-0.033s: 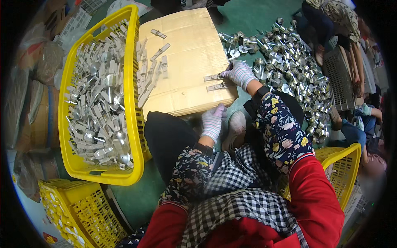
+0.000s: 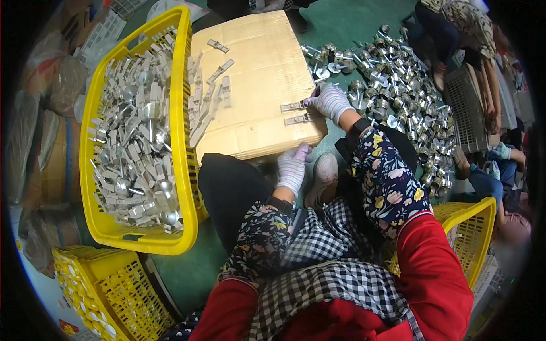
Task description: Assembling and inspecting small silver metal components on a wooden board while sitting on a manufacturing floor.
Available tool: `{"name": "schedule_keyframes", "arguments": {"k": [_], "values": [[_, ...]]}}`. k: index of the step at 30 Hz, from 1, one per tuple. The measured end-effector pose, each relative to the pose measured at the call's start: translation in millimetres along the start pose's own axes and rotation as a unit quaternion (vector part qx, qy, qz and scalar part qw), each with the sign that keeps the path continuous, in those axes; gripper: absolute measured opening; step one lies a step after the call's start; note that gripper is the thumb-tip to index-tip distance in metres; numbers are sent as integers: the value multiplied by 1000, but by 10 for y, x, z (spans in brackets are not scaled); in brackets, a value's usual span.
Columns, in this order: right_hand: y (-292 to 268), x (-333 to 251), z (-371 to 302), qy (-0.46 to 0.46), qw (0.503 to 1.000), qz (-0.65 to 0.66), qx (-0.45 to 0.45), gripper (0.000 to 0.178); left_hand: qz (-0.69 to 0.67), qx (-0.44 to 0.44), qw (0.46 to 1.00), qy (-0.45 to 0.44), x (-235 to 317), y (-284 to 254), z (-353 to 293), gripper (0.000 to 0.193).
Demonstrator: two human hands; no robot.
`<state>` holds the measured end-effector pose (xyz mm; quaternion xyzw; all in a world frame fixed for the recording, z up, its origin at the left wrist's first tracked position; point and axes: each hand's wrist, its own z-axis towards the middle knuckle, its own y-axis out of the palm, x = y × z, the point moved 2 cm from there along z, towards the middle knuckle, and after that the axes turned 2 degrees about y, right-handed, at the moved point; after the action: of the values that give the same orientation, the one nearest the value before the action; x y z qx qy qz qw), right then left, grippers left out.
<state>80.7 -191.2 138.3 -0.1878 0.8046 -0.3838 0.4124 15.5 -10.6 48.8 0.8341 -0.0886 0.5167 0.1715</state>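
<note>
The right hand (image 2: 330,103), in a knitted white glove with pink and lilac stripes, had its fingers bent near together, and the tips touched the right end of a narrow grey metal-looking clip (image 2: 292,106). Whether they gripped it or only pressed it, I could not tell. This clip lay flat near the right edge of a big tan cardboard sheet (image 2: 256,57), just above a second similar grey clip (image 2: 297,120). The left hand (image 2: 291,169), gloved in the same way, was half curled beside the lower edge of the cardboard; its inner side was hidden, so I could not tell if it held something. At the lower left there was a small red and yellow printed label (image 2: 69,327), too small for reading. More grey pieces were scattered along the cardboard's left side, next to a yellow plastic basket (image 2: 185,113) full of similar pieces and silver round parts. To the right, a pile of shiny metal parts with thin stems (image 2: 398,96) covered the green floor (image 2: 182,278).
</note>
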Motion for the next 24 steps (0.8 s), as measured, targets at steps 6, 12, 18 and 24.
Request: {"name": "schedule_keyframes", "arguments": {"k": [6, 12, 18, 24], "values": [[30, -163, -20, -9, 997, -72, 37, 46, -6, 10, 1000, 12, 21, -67, 3, 28], [-43, -217, -84, -3, 979, -197, 49, 48, -2, 8, 1000, -16, 124, -2, -82, 28], [-80, -981, -360, -252, 934, -198, 155, 36, -9, 13, 1000, 19, 48, 0, -29, 26], [726, -1660, 0, -278, 941, -157, 110, 28, 173, 19, 976, 133, -303, 4, 112, 25]]}}
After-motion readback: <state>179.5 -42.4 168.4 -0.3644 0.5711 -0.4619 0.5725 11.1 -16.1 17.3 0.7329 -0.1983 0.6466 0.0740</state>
